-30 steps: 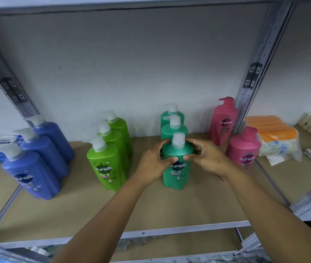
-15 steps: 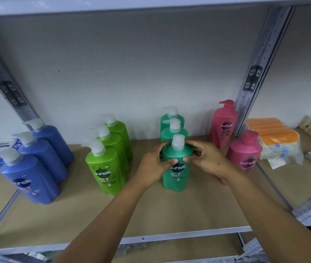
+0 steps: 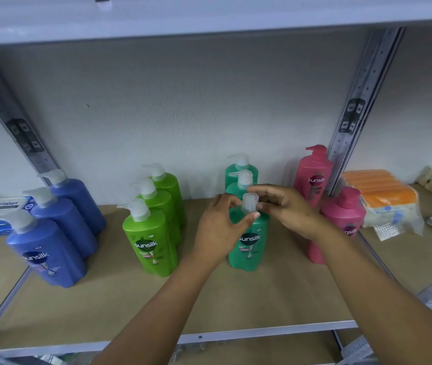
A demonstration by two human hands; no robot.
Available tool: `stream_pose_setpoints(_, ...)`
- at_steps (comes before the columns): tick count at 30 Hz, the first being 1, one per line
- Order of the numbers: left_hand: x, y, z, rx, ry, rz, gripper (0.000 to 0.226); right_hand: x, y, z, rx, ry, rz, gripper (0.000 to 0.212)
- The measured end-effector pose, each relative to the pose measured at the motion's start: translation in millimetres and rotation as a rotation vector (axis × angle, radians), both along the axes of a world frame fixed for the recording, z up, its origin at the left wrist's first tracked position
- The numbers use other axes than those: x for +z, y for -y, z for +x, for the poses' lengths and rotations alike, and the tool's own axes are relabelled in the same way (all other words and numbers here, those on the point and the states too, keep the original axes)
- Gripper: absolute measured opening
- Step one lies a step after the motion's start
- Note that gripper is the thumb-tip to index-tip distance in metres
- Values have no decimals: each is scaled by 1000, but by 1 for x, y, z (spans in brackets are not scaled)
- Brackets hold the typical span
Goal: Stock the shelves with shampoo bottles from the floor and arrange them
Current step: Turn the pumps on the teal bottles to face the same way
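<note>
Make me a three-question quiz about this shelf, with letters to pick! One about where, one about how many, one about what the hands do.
1. Where do the pink bottles stand? A left end B right of the teal bottles C top shelf
2. How many light green bottles? A two B three C five
3. The hands are A hanging idle B pinching the front teal bottle's pump C lifting a blue bottle

B: pink bottles stand right of the teal row.
B: three light green bottles in a row.
B: left hand and right hand pinch the pump.

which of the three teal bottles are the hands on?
The front teal bottle, nearest the shelf edge. The left hand and right hand meet at its pump. The two teal bottles behind it, toward the wall, go untouched.
</note>
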State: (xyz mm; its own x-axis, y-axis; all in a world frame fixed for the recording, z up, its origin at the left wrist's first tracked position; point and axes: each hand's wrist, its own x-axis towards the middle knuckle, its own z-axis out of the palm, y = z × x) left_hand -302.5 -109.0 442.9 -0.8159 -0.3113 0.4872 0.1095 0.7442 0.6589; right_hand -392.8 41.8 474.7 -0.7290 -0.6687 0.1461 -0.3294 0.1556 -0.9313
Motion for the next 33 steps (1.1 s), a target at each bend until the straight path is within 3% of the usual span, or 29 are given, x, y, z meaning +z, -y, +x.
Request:
stream_pose_setpoints(11, -2, -2, -1, 45, 25, -7, 36, -1, 3, 0, 11, 53, 19, 34)
stream_pose_setpoints(17, -2, -1, -2, 45, -2, 12, 48, -3, 4, 2, 6, 72, -26, 29)
stream_pose_setpoints(25, -4, 12, 0, -23, -2, 136, 36, -14, 4, 1, -70, 63, -59, 27)
stream_pose_setpoints(31, -6, 13, 4, -98, -50, 260, 12, -12, 2, 2, -13, 102, -77, 47)
stream_pose_setpoints(33, -6, 12, 4, -112, -59, 298, 13, -12, 2, 3, -24, 76, -70, 44)
